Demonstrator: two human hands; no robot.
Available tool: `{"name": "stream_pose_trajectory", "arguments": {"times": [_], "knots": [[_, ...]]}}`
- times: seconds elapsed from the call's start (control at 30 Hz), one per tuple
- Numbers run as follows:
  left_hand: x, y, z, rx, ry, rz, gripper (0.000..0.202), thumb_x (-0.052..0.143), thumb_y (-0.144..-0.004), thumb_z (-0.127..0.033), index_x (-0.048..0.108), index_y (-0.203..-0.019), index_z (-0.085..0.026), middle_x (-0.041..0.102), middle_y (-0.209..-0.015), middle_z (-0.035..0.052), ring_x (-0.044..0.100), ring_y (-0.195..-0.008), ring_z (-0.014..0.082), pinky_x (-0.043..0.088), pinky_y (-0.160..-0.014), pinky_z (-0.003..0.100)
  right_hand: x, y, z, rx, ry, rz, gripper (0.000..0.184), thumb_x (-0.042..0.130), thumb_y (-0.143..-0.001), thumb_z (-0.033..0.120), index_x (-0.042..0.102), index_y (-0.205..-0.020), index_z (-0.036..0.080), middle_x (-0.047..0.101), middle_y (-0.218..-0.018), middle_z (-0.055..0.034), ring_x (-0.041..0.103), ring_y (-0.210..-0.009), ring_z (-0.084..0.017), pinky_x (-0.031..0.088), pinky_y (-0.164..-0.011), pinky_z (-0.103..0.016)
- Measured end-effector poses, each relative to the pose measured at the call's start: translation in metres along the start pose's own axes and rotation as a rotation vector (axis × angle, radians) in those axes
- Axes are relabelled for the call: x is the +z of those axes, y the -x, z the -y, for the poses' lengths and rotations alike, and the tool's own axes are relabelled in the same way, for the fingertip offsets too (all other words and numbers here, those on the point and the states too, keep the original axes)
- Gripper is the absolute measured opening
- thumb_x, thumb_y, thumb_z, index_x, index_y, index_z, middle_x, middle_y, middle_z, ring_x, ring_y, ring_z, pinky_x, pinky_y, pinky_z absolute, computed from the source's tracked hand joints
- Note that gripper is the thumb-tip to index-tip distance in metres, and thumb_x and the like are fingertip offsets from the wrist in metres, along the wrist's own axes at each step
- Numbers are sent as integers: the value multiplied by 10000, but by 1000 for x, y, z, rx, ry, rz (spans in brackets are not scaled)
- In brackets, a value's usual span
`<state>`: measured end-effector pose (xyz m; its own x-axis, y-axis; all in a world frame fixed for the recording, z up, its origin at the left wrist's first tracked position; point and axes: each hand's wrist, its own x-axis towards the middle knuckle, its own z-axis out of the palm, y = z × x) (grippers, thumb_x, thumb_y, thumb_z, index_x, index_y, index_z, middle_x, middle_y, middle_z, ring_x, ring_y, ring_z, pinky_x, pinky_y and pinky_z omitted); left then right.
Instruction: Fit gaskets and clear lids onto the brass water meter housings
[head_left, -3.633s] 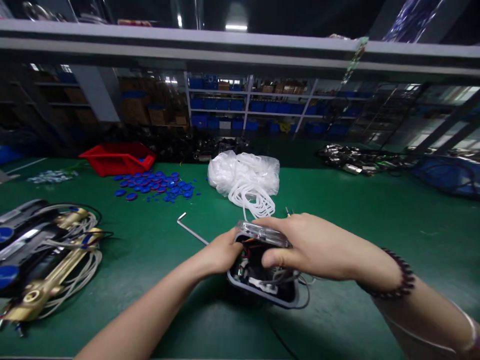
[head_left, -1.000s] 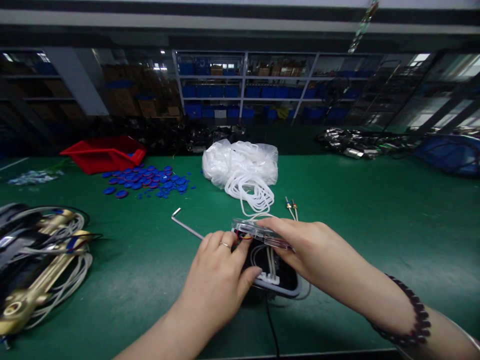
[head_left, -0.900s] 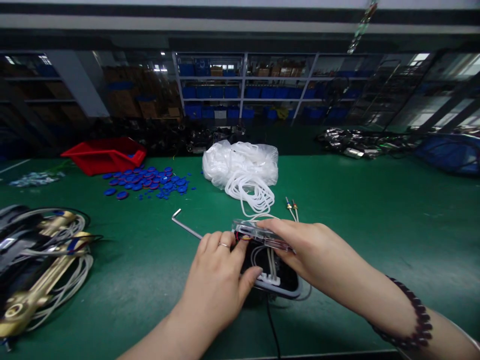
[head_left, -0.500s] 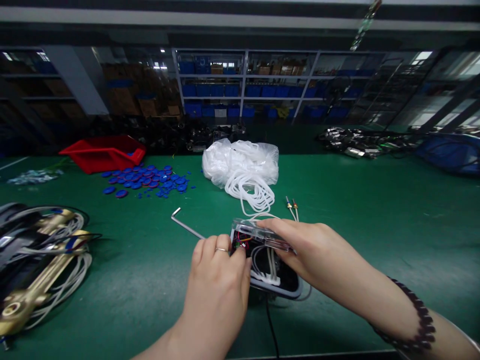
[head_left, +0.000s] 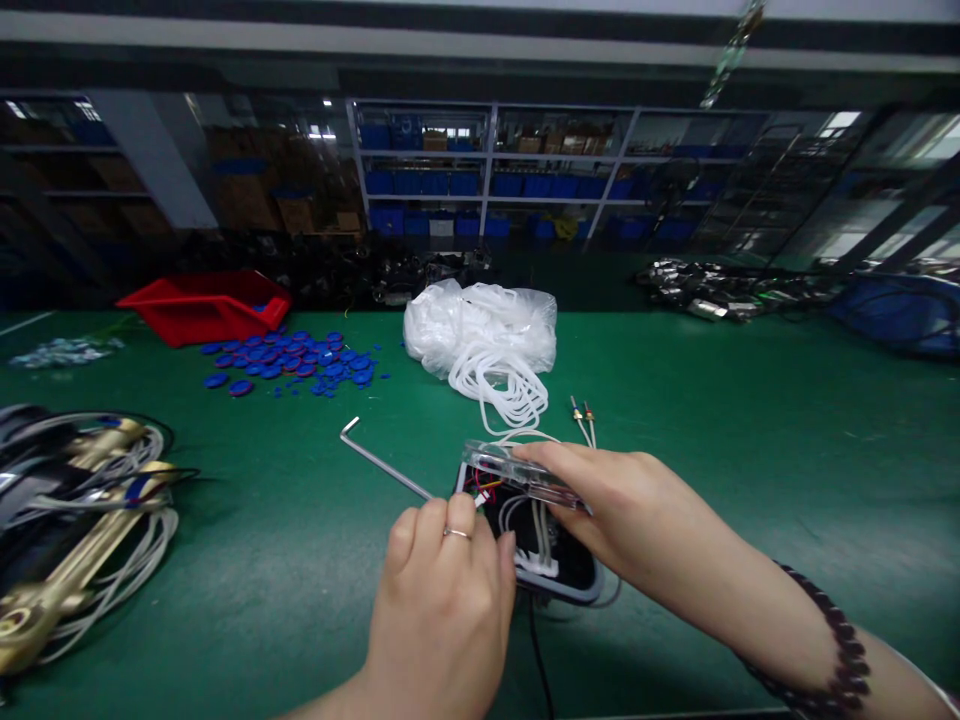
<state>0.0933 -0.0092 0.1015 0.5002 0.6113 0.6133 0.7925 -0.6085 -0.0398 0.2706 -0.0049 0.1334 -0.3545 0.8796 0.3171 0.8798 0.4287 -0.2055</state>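
Note:
A black housing (head_left: pixel 574 560) with a grey rim lies at the front middle of the bench, its inside facing up. Coloured wires (head_left: pixel 491 486) with a white connector and pale tubes (head_left: pixel 541 530) run inside it. My right hand (head_left: pixel 626 500) grips a clear plastic cover (head_left: pixel 517 466), tilted over the housing's far side. At the housing's left side is my left hand (head_left: pixel 446 570), fingers curled and closed; the fingertips and anything between them are hidden. A hex key (head_left: pixel 382 464) lies on the bench just beyond that hand, its near end covered by the fingers.
Beyond the housing sit a plastic bag (head_left: pixel 480 320) and coiled white tubing (head_left: pixel 506 390). Two brass-tipped tube ends (head_left: pixel 583 410) lie right of them. Blue discs (head_left: pixel 300 358) are scattered by a red bin (head_left: pixel 210 305). Gold fittings with hoses (head_left: pixel 90 560) lie at left.
My left hand has shifted slightly toward me and right, and its fingers have drawn back from the wires inside the housing. My right hand still holds the clear cover in nearly the same place.

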Motion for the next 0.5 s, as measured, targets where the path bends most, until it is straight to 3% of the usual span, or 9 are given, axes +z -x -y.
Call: {"name": "stream_pose_trajectory", "arguments": {"times": [0.13, 0.3, 0.5], "knots": [[4, 8, -3, 42, 40, -16, 337, 378, -928, -204, 687, -1015, -99, 687, -956, 97, 537, -898, 239, 333, -842, 349, 0, 0, 0, -1, -18, 4, 438, 671, -682, -16, 591, -1053, 202, 708, -977, -14, 692, -761, -202, 552, -601, -265], [13, 13, -12, 4, 15, 76, 400, 341, -945, -257, 691, -1025, -81, 700, -1004, 117, 565, -913, 258, 336, -842, 375, -2, -1, 1, 7, -12, 27, 439, 661, -701, -18, 586, -1070, 207, 708, -926, 8, 690, -748, -191, 535, -579, -253], [12, 9, -14, -45, 23, 142, 341, 568, -852, -398, 695, -1034, -139, 712, -950, 92, 590, -869, 279, 405, -789, 405, 0, 1, 0, -29, 5, -12, 465, 667, -665, -33, 576, -1061, 194, 710, -934, 2, 689, -743, -192, 539, -582, -257]]}}
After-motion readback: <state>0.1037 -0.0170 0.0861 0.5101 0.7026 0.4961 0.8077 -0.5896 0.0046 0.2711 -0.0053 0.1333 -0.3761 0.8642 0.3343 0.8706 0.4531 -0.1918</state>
